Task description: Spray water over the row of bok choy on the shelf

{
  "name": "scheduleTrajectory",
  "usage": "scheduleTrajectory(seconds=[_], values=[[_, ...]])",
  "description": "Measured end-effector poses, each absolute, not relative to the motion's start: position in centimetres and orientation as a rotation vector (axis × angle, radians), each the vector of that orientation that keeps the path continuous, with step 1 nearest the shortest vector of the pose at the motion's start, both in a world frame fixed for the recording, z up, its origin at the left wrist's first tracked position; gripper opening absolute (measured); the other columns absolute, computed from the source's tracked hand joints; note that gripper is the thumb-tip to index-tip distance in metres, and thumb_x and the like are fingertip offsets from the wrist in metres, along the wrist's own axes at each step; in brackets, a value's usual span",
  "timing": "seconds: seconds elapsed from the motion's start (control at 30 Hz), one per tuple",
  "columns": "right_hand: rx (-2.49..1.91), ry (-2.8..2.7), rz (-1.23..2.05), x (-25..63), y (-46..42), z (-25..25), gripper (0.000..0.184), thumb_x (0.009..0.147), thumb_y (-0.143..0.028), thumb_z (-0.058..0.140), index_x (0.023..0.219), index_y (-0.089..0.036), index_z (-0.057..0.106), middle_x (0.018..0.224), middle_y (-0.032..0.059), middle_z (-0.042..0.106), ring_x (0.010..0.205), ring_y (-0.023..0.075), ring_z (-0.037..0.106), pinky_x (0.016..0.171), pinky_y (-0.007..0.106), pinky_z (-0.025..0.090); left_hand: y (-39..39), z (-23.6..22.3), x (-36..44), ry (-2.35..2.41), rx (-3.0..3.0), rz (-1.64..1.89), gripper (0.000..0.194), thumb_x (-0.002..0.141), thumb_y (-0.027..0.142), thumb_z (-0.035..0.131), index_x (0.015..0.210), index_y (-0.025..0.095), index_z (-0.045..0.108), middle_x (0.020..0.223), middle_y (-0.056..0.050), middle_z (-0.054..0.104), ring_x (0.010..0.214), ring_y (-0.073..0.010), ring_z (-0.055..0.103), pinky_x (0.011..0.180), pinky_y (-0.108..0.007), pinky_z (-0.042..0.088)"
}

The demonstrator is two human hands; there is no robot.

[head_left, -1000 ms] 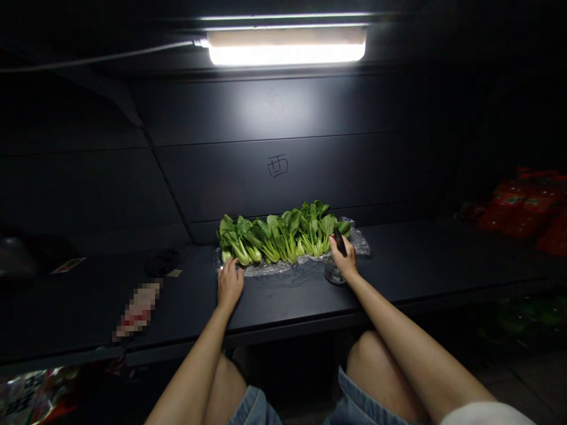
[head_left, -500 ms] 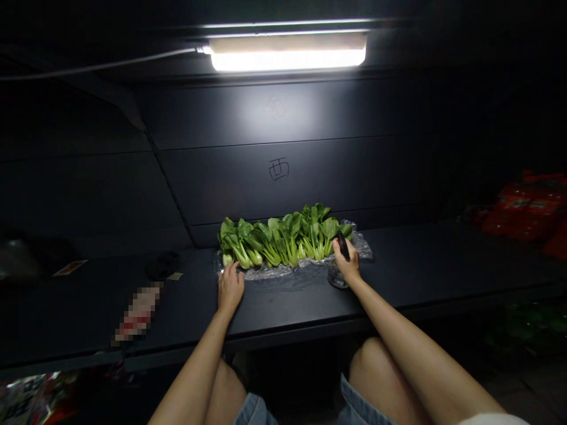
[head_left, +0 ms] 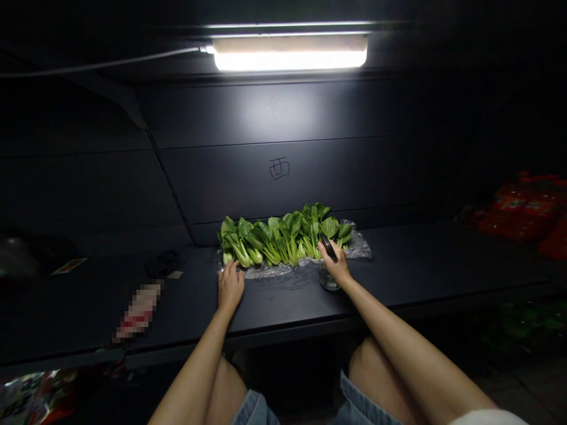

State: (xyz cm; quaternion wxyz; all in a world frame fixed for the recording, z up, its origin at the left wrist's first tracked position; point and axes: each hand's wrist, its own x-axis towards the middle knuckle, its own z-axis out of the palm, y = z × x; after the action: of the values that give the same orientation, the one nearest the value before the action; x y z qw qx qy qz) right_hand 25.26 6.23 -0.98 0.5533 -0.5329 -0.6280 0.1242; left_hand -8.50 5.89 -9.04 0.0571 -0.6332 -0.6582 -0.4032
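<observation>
A row of bok choy (head_left: 277, 239) lies on clear plastic wrap (head_left: 272, 272) against the back of the dark shelf, leaves toward the wall. My right hand (head_left: 337, 265) is closed round a spray bottle (head_left: 328, 280) with a black head and a clear body, held at the row's right front. Its nozzle points toward the leaves. At the left front corner my left hand (head_left: 231, 286) rests with fingers stretched out, touching the edge of the wrap by the stalks.
A lit tube lamp (head_left: 290, 53) hangs above, its white cable (head_left: 110, 66) running left. Red packages (head_left: 522, 206) stand on the far right. A small card (head_left: 69, 266) and a blurred-out item (head_left: 139, 311) lie on the left. The shelf's front edge (head_left: 292, 327) is over my knees.
My right hand has shifted a little to the left with the spray bottle, uncovering more leaves at the right end. The left hand stays in place.
</observation>
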Motion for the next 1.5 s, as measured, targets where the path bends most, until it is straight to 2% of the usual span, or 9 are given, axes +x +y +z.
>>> scheduleTrajectory(seconds=[0.13, 0.33, 0.6, 0.83, 1.07, 1.3, 1.5], values=[[-1.207, -1.518, 0.365, 23.8, 6.2, -0.9, 0.042, 0.085, -0.057, 0.048, 0.088, -0.018, 0.066, 0.076, 0.0068, 0.07, 0.073, 0.0225, 0.065, 0.067, 0.03, 0.046, 5.7, -8.9, -8.4, -1.998, -1.921, -1.228, 0.043, 0.09, 0.024, 0.039, 0.124, 0.009, 0.058, 0.135, -0.021, 0.057, 0.132, -0.0321, 0.049, 0.114, -0.054, 0.033], [-1.196, -1.549, 0.344, 22.1, 6.3, -1.2, 0.041, 0.088, -0.055, 0.046, 0.073, -0.021, 0.061, 0.068, 0.0052, 0.065, 0.067, 0.0206, 0.063, 0.064, 0.029, 0.044, 5.6, -9.0, -8.4, -1.973, -1.911, -1.274, 0.042, 0.09, 0.024, 0.04, 0.125, 0.011, 0.059, 0.134, -0.02, 0.058, 0.13, -0.0302, 0.051, 0.114, -0.054, 0.034], [-1.16, -1.6, 0.387, 20.4, 6.2, -0.9, 0.036, 0.089, -0.054, 0.047, 0.082, -0.021, 0.063, 0.072, 0.0039, 0.066, 0.068, 0.0201, 0.062, 0.063, 0.029, 0.044, 5.1, -8.9, -10.1, -1.975, -1.917, -1.269, 0.043, 0.09, 0.026, 0.04, 0.126, 0.009, 0.058, 0.136, -0.021, 0.057, 0.132, -0.0318, 0.049, 0.113, -0.056, 0.035], [-1.147, -1.61, 0.36, 18.5, 6.1, -1.1, 0.037, 0.09, -0.052, 0.047, 0.07, -0.023, 0.057, 0.065, 0.003, 0.062, 0.061, 0.0193, 0.058, 0.059, 0.03, 0.041, 4.4, -9.3, -11.7, -2.005, -1.864, -1.289, 0.042, 0.091, 0.027, 0.039, 0.125, 0.011, 0.058, 0.135, -0.02, 0.057, 0.132, -0.0312, 0.049, 0.113, -0.055, 0.035], [-1.057, -1.631, 0.412, 16.5, 6.0, -0.9, 0.035, 0.089, -0.053, 0.048, 0.079, -0.022, 0.061, 0.068, 0.0023, 0.062, 0.063, 0.0186, 0.058, 0.06, 0.029, 0.042, 4.3, -9.3, -11.8, -1.99, -1.884, -1.308, 0.042, 0.092, 0.028, 0.038, 0.125, 0.012, 0.057, 0.136, -0.019, 0.056, 0.132, -0.031, 0.049, 0.113, -0.056, 0.034], [-1.059, -1.597, 0.364, 14.9, 6.1, -1.1, 0.038, 0.09, -0.054, 0.047, 0.069, -0.023, 0.056, 0.062, 0.0015, 0.059, 0.057, 0.0177, 0.055, 0.056, 0.029, 0.04, 4.0, -9.7, -13.9, -2.003, -1.818, -1.346, 0.041, 0.091, 0.029, 0.039, 0.123, 0.012, 0.058, 0.133, -0.02, 0.057, 0.131, -0.031, 0.049, 0.113, -0.054, 0.036], [-1.026, -1.599, 0.435, 14.1, 5.9, -0.9, 0.035, 0.09, -0.052, 0.049, 0.084, -0.021, 0.064, 0.073, 0.0041, 0.067, 0.067, 0.0197, 0.062, 0.061, 0.029, 0.044, 3.9, -9.8, -13.9, -2.001, -1.814, -1.379, 0.04, 0.091, 0.028, 0.039, 0.123, 0.013, 0.058, 0.132, -0.018, 0.057, 0.131, -0.0299, 0.049, 0.113, -0.052, 0.037]])
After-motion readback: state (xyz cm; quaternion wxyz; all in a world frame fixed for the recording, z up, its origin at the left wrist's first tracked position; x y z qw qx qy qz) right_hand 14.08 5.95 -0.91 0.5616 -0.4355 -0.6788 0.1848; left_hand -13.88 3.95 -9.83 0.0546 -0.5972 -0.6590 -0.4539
